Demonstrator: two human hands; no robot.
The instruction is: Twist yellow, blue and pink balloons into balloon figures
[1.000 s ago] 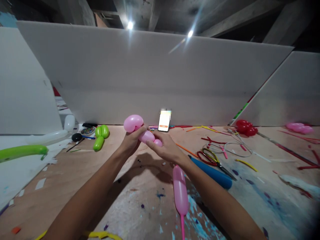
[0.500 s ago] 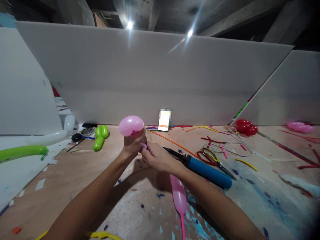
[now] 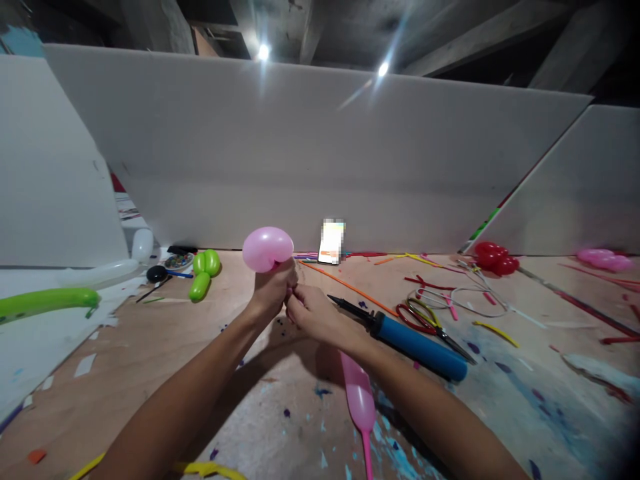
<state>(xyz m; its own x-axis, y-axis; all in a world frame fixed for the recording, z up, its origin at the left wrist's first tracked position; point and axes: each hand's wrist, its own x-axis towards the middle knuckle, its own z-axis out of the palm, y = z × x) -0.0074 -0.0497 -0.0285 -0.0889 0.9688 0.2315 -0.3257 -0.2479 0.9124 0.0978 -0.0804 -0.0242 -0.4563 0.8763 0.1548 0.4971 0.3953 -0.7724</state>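
Note:
A long pink modelling balloon point(image 3: 268, 248) runs through both of my hands, with a rounded bulge standing above my left hand. My left hand point(image 3: 274, 288) is closed round the balloon just under that bulge. My right hand point(image 3: 311, 312) meets it, its fingers pinched on the balloon where the two hands touch; the gripped part is mostly hidden. Below my right forearm the rest of the balloon hangs toward me and ends in a thin uninflated tail point(image 3: 367, 453). A blue hand pump point(image 3: 420, 345) lies just right of my right hand.
Scissors point(image 3: 440, 330) lie beyond the pump, near a coiled wire and balloon scraps. A phone point(image 3: 331, 241) leans against the white panel point(image 3: 310, 147) at the back. Green twisted balloons point(image 3: 204, 273) rest on the left, red ones point(image 3: 495, 259) on the right.
My hands have drawn closer together at the balloon, and less pink shows between them. The bulge has turned slightly. The view has shifted a little.

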